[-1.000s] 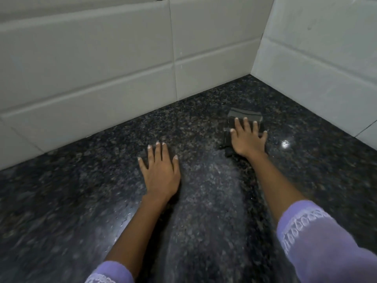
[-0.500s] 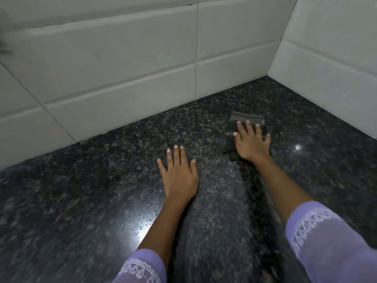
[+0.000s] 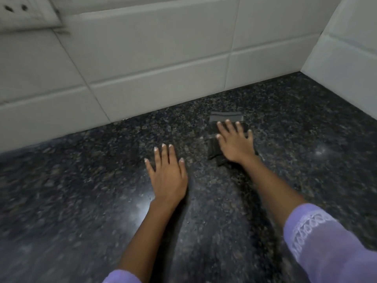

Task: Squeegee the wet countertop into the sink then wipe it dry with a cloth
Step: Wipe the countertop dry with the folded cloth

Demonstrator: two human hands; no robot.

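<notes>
While the right hand (image 3: 234, 146), fingers flat, presses the cloth (image 3: 224, 119) barely further along the counter (image 3: 81, 201), left hand (image 3: 167, 176) stays splayed; drying continues

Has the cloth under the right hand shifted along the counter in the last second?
Yes. The cloth has slid left, away from the wall corner; it now lies in front of the vertical tile joint, with the right hand flat on it.

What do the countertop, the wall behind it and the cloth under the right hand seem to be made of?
Countertop: probably polished granite, dark and speckled, with glossy light reflections.
Wall: glazed white ceramic tiles, by the grout lines and soft sheen.
Cloth: dark grey fabric, matte and folded; the weave is too blurred to tell.
</notes>
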